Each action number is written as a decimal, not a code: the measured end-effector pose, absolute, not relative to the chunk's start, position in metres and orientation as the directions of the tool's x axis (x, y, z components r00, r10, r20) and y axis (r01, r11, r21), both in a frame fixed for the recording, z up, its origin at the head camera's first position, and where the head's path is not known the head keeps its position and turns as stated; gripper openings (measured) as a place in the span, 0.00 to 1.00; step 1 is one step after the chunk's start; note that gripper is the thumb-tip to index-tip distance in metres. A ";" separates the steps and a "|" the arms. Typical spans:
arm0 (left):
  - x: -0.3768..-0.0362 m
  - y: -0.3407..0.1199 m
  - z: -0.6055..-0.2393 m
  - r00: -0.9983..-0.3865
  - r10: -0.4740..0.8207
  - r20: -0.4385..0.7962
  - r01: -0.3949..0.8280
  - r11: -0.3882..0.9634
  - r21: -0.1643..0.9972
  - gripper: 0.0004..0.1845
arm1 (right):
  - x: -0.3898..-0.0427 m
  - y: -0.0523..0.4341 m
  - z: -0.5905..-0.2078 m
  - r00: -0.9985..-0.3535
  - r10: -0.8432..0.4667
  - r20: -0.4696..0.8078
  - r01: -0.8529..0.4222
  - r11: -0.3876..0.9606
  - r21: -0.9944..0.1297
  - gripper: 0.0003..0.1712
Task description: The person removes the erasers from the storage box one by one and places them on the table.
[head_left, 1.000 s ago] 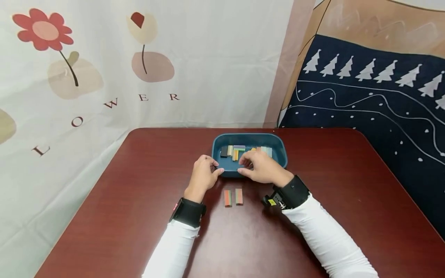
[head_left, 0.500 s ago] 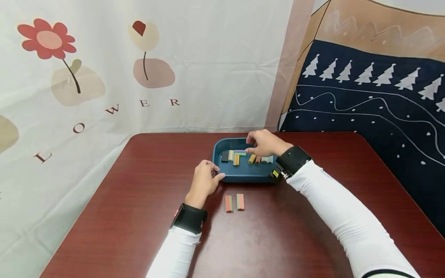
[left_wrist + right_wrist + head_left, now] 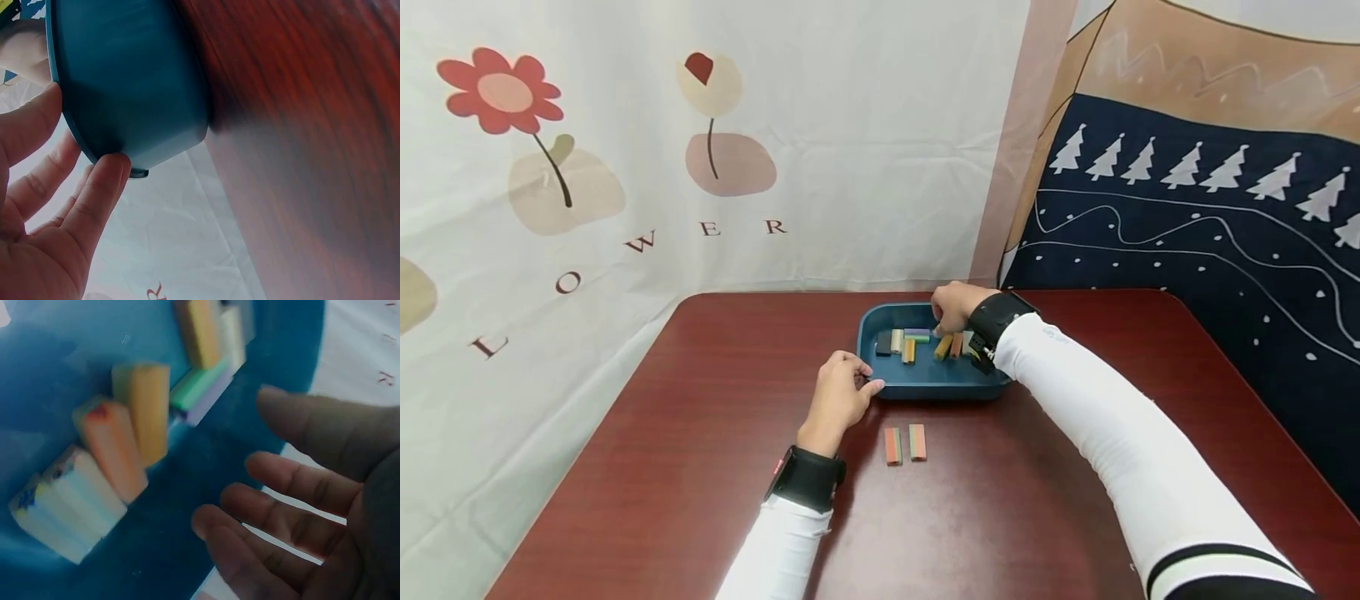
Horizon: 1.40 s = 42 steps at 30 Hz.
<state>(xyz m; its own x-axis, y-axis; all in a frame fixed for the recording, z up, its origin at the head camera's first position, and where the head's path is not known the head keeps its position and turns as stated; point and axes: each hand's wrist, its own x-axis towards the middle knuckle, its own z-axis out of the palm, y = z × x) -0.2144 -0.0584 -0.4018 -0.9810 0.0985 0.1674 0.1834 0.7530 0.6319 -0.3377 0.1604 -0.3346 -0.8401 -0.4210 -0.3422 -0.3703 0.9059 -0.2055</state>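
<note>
At the near left corner of a dark blue tray [image 3: 940,390], my left hand [image 3: 838,392] holds the rim; the left wrist view shows its fingertips [image 3: 109,172] against the edge. My right hand [image 3: 958,307] is over the tray's far side, fingers loosely bent and nothing between them in the right wrist view. Near it lie a purple-and-green block [image 3: 203,387], a yellow block [image 3: 150,415], an orange block [image 3: 115,450] and two pale blue blocks [image 3: 69,503]. Farther left in the tray are a dark block [image 3: 883,343], a cream block [image 3: 897,341] and another yellow block [image 3: 909,351].
Two orange-and-green striped blocks [image 3: 892,447] lie side by side on the reddish-brown table [image 3: 662,467], just in front of the tray. A white printed curtain [image 3: 865,167] hangs behind the table, with a dark blue tree-patterned cloth [image 3: 1187,233] at right.
My right hand has moved from the tray's near side to its far side, lifting over it and then lowering. The left hand stays at the rim; the head view has tilted slightly.
</note>
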 end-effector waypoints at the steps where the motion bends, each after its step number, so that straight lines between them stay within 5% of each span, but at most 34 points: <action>1: -0.214 -0.058 -0.402 -0.981 0.099 0.167 0.183 0.753 0.632 0.11 | -0.340 0.159 -0.336 -0.840 -0.404 -0.362 -0.358 0.914 -0.188 0.11; 23: -0.211 -0.062 -0.402 -0.983 0.082 0.164 0.167 0.773 0.613 0.10 | -0.356 0.143 -0.361 -0.772 -0.343 -0.536 -0.363 0.929 -0.072 0.16; 42: -0.214 -0.056 -0.403 -0.983 0.082 0.163 0.166 0.769 0.617 0.10 | -0.361 0.155 -0.384 -0.789 -0.399 -0.467 -0.421 0.905 -0.062 0.14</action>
